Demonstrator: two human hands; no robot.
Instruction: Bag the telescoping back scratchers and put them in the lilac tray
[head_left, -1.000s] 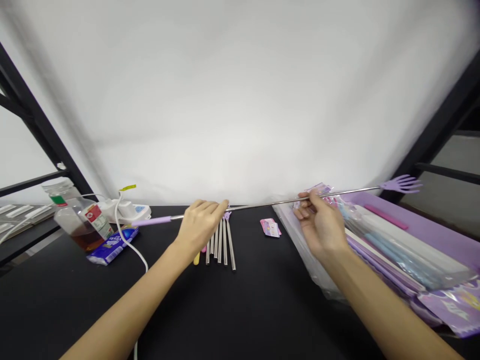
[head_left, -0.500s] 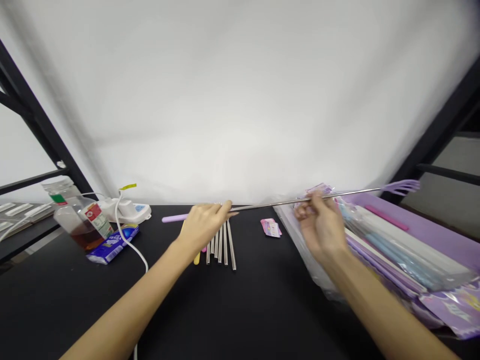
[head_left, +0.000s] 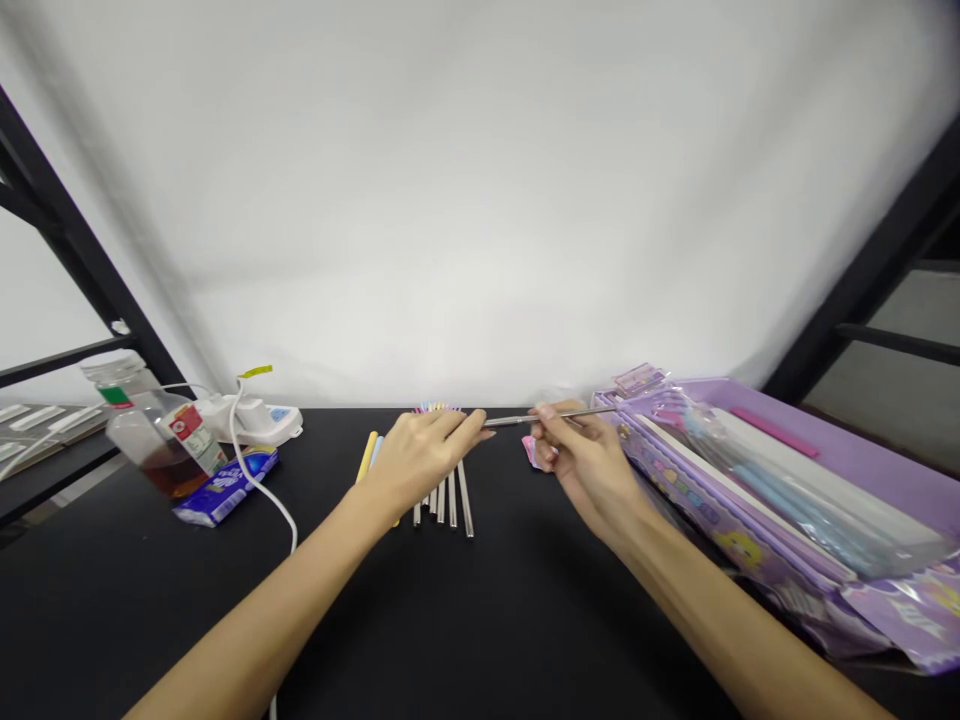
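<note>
A telescopic back scratcher (head_left: 514, 421) is held level between my two hands, its thin metal rod pointing right and its purple claw (head_left: 664, 400) at the far end. My left hand (head_left: 424, 455) is closed around the handle end, which the fingers cover. With fingertips, my right hand (head_left: 589, 465) pinches the metal rod nearer the claw. Under and behind my left hand lie several metal rods (head_left: 452, 500) with coloured tips, beside a yellow handle (head_left: 367, 457) and a light blue one; the hand hides part of them.
At right stands a purple box (head_left: 720, 395) holding plastic-wrapped items, with a pink stick (head_left: 774, 434). A small pink label (head_left: 531, 452) lies by my right hand. Left are a bottle of brown liquid (head_left: 169, 450), a blue packet (head_left: 225, 490), a power strip (head_left: 270, 425) and a white cable (head_left: 274, 500).
The back scratcher's rod is much shorter between my hands and the claw. My right hand has moved left, toward my left hand. The purple handle no longer shows left of my left hand.
</note>
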